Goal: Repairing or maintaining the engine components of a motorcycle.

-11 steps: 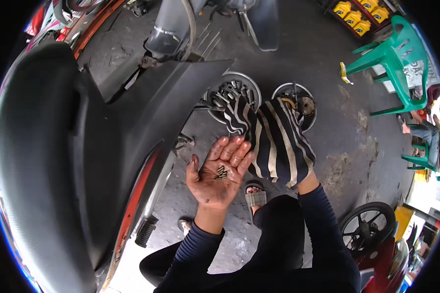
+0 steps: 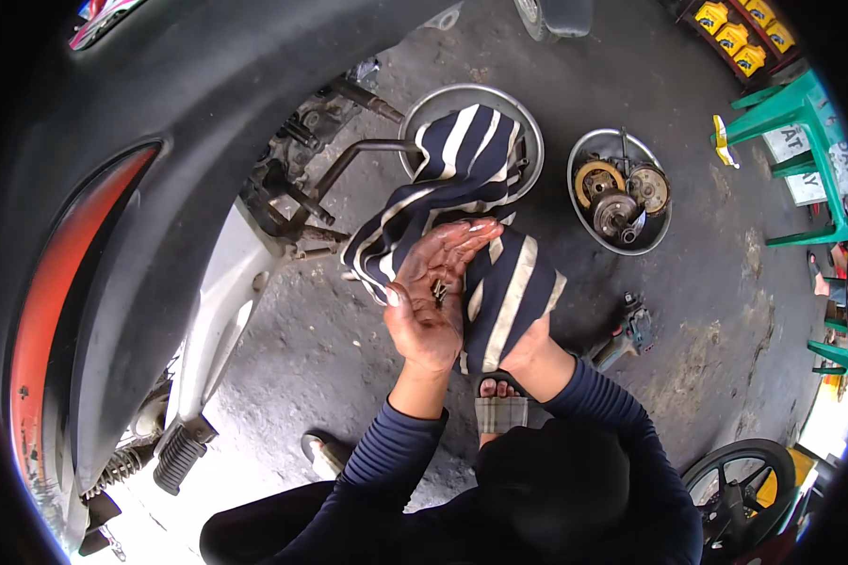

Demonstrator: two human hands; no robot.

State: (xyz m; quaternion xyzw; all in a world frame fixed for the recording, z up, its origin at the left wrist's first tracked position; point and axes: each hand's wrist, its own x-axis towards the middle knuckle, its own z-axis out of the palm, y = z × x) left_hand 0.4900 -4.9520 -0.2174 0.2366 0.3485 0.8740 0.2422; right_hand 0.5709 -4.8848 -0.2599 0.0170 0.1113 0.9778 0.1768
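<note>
My left hand [image 2: 426, 330] is cupped palm up, fingers angled to the right. Several small brass-coloured metal pins [image 2: 438, 293] lie in its palm. A dark cloth with white stripes [image 2: 507, 292] hangs from my right hand [image 2: 537, 356], which grips its lower end and is partly hidden by it. The cloth spreads behind my left hand and reaches over a round metal basin [image 2: 538, 155], covering most of what is inside. My left fingertips overlap the cloth; whether they touch it I cannot tell.
At the left stands a motorbike [image 2: 94, 188] with its bare axle parts beside the basin. A second basin [image 2: 666, 226] holds round greasy parts. A power tool [image 2: 631, 331] lies on the floor to the right. Further right are a green plastic chair [image 2: 806, 104] and a wheel [image 2: 742, 490].
The view has shifted, bringing the motorbike's axle side into sight. My right hand has come nearer my left, and the cloth has spread out to the left behind the cupped palm.
</note>
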